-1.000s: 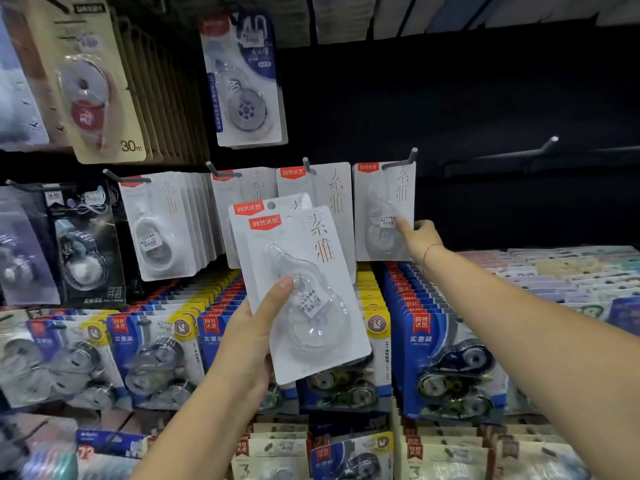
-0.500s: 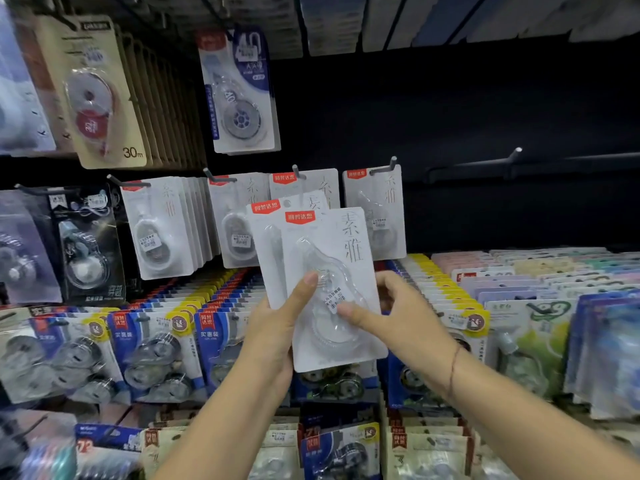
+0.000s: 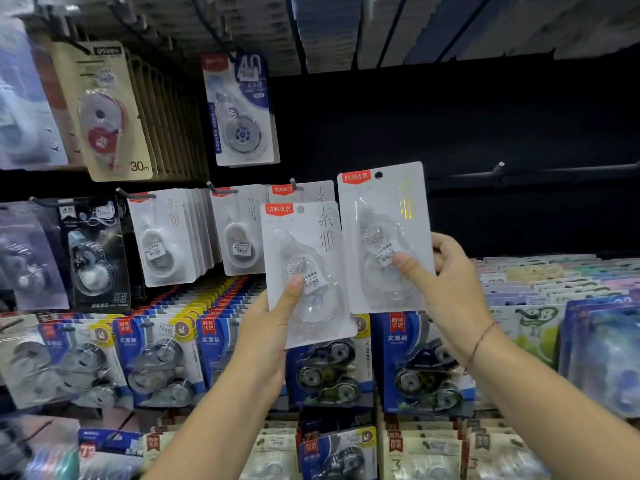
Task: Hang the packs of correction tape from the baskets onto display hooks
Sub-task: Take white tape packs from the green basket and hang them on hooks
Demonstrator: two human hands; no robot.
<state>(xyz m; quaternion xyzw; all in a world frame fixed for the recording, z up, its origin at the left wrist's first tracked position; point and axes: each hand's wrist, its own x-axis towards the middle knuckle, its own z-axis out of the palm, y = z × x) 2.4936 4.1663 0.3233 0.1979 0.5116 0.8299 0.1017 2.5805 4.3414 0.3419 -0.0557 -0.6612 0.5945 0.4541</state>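
Black display wall (image 3: 485, 133), far: 3 hooks left of centre already carried white correction-tape packs: thick stack (image 3: 162, 237), thinner stack (image 3: 239, 233), then a hung pack (image 3: 304, 192) mostly hidden. Task partway, by my read. 2 packs not yet hung: left pack (image 3: 318, 251) at centre, right pack (image 3: 377, 220) just beside it and higher, hang hole up. L hand (image 3: 263, 327) pinched left pack, thumb on front; R hand (image 3: 453, 292) pinched right pack the same way. Empty hook (image 3: 498, 166) far right, prob. next target. Baskets not in view.

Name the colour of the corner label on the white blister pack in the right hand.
Red label with white characters; head view shows it.
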